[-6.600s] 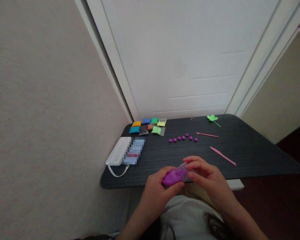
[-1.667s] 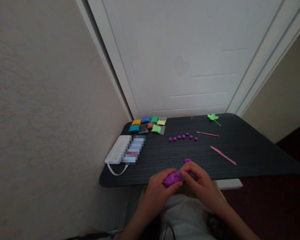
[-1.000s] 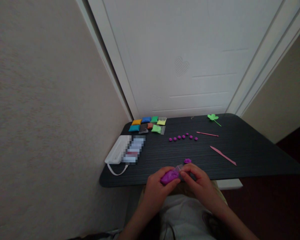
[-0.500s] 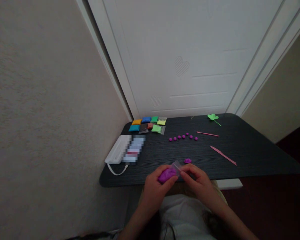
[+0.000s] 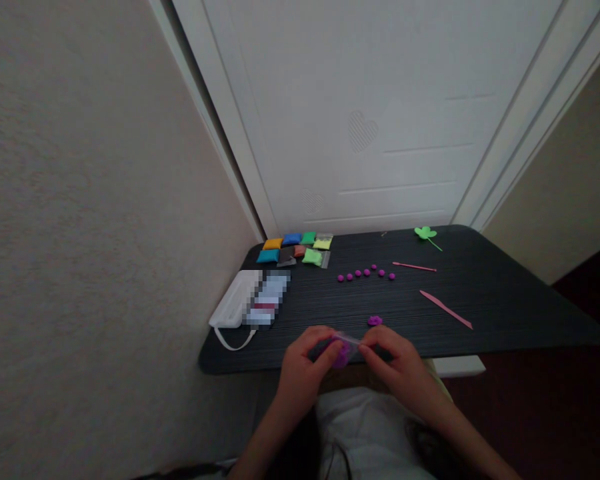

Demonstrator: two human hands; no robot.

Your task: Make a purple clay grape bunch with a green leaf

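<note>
Between my hands is a small clear plastic bag [image 5: 349,341] with purple clay [image 5: 341,356] in it. My left hand [image 5: 305,367] pinches the bag's left side near its top, partly covering the clay. The fingertips of my right hand [image 5: 399,360] grip the right end of the bag's upper edge. Just beyond the bag, a loose purple clay lump [image 5: 375,321] lies on the dark table. Farther back, several small purple clay balls [image 5: 358,273] form a bent row.
Several clay packets [image 5: 269,256] in different colours lie at the back left. Nearer are a white power bank [image 5: 237,299] and a blurred-out phone [image 5: 269,299], with a white cable. A pink knife-like tool [image 5: 446,309], a thin pink stick tool [image 5: 414,267] and a green clover shape [image 5: 425,233] lie right.
My left hand has shifted from around the clay to the bag's upper edge. The bag has turned, its clay now hanging lower between my hands. My right hand has stayed nearly still.
</note>
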